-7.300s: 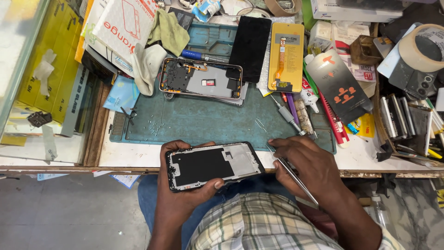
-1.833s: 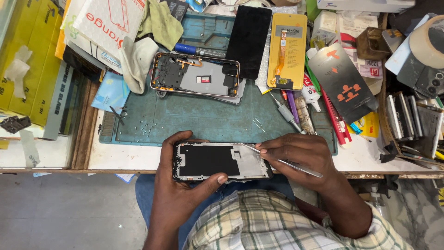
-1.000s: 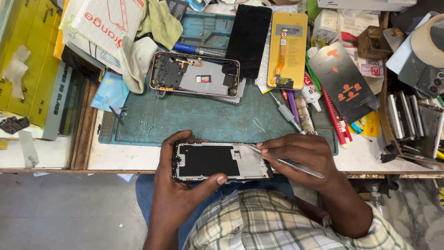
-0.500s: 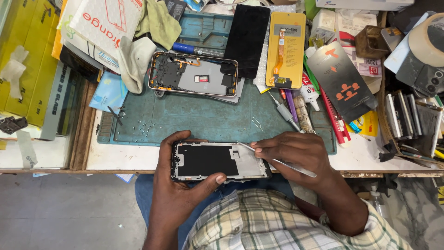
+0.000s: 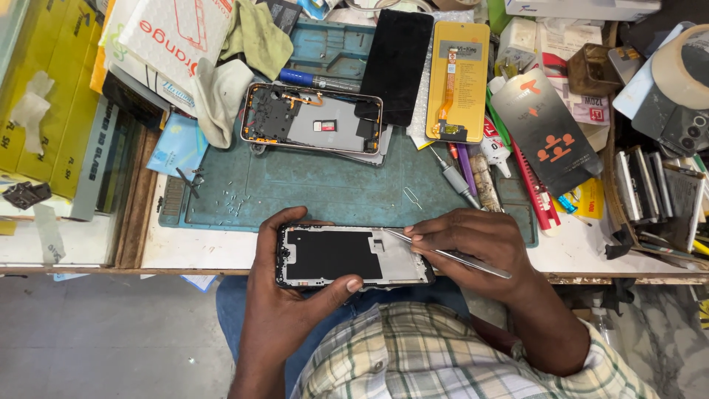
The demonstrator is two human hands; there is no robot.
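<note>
Two hands worked at the bench edge: left hand [image 5: 284, 310] curled around the phone frame [image 5: 353, 256], thumb on its lower rim; right hand [image 5: 473, 247] pinched tweezers [image 5: 443, 251], tips touching the frame's upper right.

White flat box w/ orange print [image 5: 173, 33] is seen top left, yellow boxes [image 5: 40, 89] beside it at left edge. Black screen panel [image 5: 396, 63] lies top centre, yellow rect. package [image 5: 459, 77] just right of it. Black pouch w/ orange marks [image 5: 546, 133] is tilted further right.
</note>
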